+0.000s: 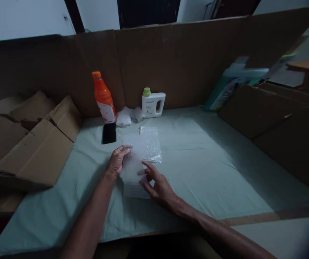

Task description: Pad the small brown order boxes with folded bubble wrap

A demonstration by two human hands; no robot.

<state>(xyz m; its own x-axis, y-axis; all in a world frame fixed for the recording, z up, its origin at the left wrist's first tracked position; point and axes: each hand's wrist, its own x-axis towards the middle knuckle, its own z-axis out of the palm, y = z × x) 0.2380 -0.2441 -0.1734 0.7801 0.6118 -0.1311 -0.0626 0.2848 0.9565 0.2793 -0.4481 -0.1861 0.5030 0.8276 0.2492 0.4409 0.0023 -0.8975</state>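
Note:
A sheet of clear bubble wrap (146, 145) lies on the pale green cloth (210, 162) in front of me. My left hand (118, 160) curls around its left edge, fingers closed on the wrap. My right hand (157, 185) rests on the wrap's near part, fingers spread and pressing down. Behind the wrap stand an orange bottle (104, 97) and a small white jug with a green cap (153, 102). A black phone (109, 133) lies flat below the orange bottle. Two small wads of bubble wrap (128, 116) sit between bottle and jug.
Tall brown cardboard walls (186, 61) ring the back and right of the table. Flattened cardboard boxes (30, 144) are piled on the left. A teal and white package (232, 84) leans against the wall at the back right.

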